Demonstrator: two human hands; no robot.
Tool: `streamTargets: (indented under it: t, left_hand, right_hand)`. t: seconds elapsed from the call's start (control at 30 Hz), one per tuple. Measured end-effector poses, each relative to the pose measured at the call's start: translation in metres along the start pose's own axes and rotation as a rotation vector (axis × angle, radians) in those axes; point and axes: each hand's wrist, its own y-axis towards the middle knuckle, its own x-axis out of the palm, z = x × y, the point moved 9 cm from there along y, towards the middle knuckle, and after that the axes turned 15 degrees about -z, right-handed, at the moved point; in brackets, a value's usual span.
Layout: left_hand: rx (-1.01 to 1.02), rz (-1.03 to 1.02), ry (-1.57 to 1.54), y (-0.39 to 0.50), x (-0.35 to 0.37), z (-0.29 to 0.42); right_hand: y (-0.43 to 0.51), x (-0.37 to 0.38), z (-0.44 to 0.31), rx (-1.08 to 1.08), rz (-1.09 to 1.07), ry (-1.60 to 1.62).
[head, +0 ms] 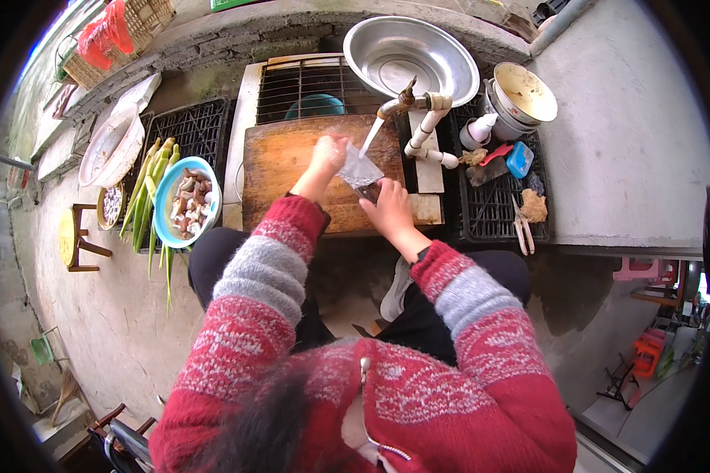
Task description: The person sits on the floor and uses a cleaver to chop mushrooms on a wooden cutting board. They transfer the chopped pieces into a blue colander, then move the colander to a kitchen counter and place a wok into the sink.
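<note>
Water runs from a brass tap (397,105) on white pipes onto a cleaver's metal blade (360,167), tilted above a wooden cutting board (284,177). My right hand (389,207) grips the dark handle end of the cleaver. My left hand (329,155), blurred, is at the blade's upper left edge; whether its fingers hold the blade is unclear. Left of the board, a blue-rimmed basket (160,207) holds cut brown and white pieces, and long green stalks (148,189) lie beside it.
A large steel basin (449,59) stands behind the tap. At right, a black crate (479,207) bears stacked bowls (526,94), a red-handled brush (497,154), a blue soap box (519,159) and scissors (522,230). A pink-white basin (109,148) and wooden stool (68,236) are at left.
</note>
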Motion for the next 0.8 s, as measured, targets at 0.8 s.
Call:
streamTargets:
  t: [0.8]
  left_hand:
    - [-0.242, 0.184, -0.433, -0.056, -0.060, -0.081]
  right_hand:
    - [0.063, 0.011, 0.015, 0.539, -0.450, 1.384]
